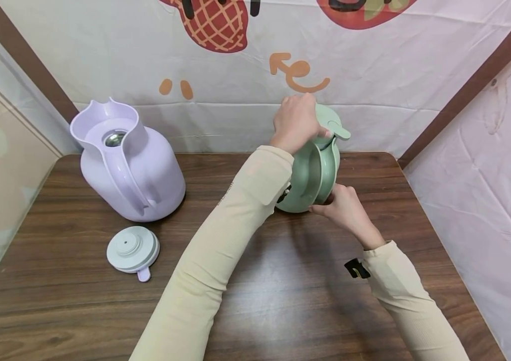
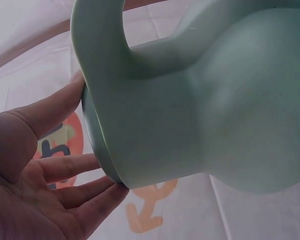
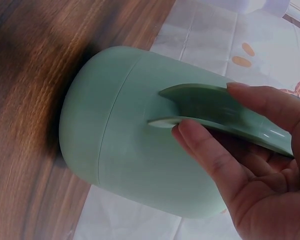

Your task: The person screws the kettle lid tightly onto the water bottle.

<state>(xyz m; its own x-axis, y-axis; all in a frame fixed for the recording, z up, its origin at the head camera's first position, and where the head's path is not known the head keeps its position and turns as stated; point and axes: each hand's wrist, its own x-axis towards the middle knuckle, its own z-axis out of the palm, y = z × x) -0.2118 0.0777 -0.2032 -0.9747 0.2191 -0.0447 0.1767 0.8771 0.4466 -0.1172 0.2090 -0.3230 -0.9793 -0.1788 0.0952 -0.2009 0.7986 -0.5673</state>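
Fingers of the left hand [image 1: 297, 120] grip the round green plastic lid [image 1: 329, 118] atop the upright, fat green plastic jug [image 1: 302, 181], right of the frame's middle; lower down, the right hand [image 1: 350, 210] pinches its curved green handle [image 1: 328, 170].

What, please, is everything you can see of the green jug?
The green jug is rounded, smooth and plastic-looking, with a seam near its base, a channelled handle and a lid on top, its tab above the handle. It stands upright near the far edge of the table. The left grip holds the lid, the right grip the handle.
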